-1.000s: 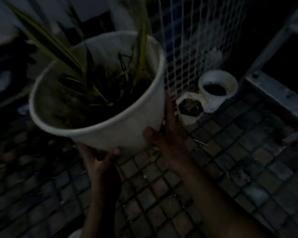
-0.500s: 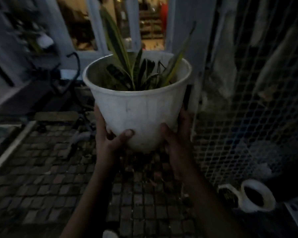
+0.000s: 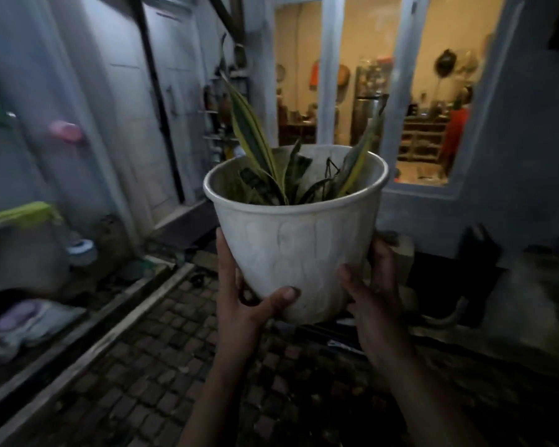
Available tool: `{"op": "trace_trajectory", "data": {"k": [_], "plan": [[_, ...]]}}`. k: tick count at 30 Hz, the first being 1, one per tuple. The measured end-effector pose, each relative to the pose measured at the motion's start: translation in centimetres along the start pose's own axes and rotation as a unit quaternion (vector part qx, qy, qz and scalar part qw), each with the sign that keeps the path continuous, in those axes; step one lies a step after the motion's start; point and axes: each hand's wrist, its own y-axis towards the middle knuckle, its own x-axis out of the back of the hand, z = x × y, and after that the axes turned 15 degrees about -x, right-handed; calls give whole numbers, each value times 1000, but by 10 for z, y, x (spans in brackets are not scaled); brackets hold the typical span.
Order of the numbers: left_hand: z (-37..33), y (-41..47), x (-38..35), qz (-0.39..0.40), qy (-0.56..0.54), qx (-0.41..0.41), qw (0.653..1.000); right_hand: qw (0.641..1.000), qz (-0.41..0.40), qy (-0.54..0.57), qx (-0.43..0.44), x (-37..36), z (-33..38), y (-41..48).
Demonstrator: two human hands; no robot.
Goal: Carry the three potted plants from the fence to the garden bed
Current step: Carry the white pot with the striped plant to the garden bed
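Observation:
A large white pot [image 3: 299, 240] with a yellow-edged, sword-leaved plant [image 3: 255, 140] is held upright in the air at chest height, in the middle of the view. My left hand [image 3: 249, 301] cups its lower left side, thumb across the front. My right hand [image 3: 373, 291] grips its lower right side. The fence and the other pots are out of view.
Brick paving [image 3: 162, 382] lies underfoot, with a raised kerb [image 3: 88, 343] along its left. Buckets and clutter [image 3: 26, 311] stand by the left wall. Ahead is a lit window [image 3: 384, 91] in a blue wall; dark objects [image 3: 475, 272] sit below it on the right.
I have turned away from the mesh fence toward the house. The pot, tilted a second ago, now stands upright between both hands. The two small pots by the fence have left the view.

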Motion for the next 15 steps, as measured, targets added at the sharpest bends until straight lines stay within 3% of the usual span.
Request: {"op": "trace_trajectory", "data": {"k": [7, 15], "plan": [[73, 75, 48, -96, 113, -33, 988, 988, 137, 35, -59, -66, -62, 139], [125, 145, 140, -219, 224, -54, 948, 948, 289, 70, -115, -196, -118, 261]]}}
